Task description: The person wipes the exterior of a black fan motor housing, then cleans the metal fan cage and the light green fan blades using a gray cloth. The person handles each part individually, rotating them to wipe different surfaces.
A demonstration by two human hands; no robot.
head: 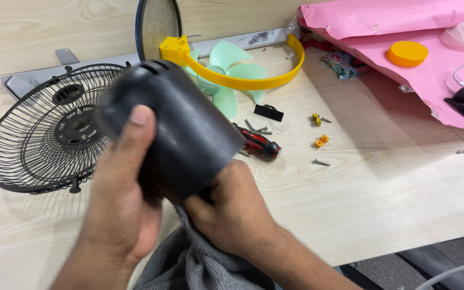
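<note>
Head view: both hands hold a black motor housing [170, 129] up over the worktop [382, 182], near centre-left of frame. Left hand [122, 198] is clamped round its lower side, thumb pressed flat on the casing. Right hand [234, 212] grips the bottom edge w/ a grey cloth [189, 263] bunched under it; the housing is motion-blurred, so whether the cloth touches the casing right now is prob. but not certain.

To do this well, as I judge it: keep the left grip firm and steady so the housing doesn't spin, let the right hand work the cloth round the curved wall and into the vent slots at the top end, and keep it over the worktop in case it slips.

Behind it lies a black wire fan guard [38, 139], flat on the worktop. Further back are a mint green fan blade [232, 70] inside a yellow ring [264, 80]. A red-and-black screwdriver [261, 144] lies just beside the housing, w/ loose screws [320, 161] and small yellow clips [321, 140] nearby. Pink sheet [404, 32] at top right carries an orange lid [407, 53].
</note>
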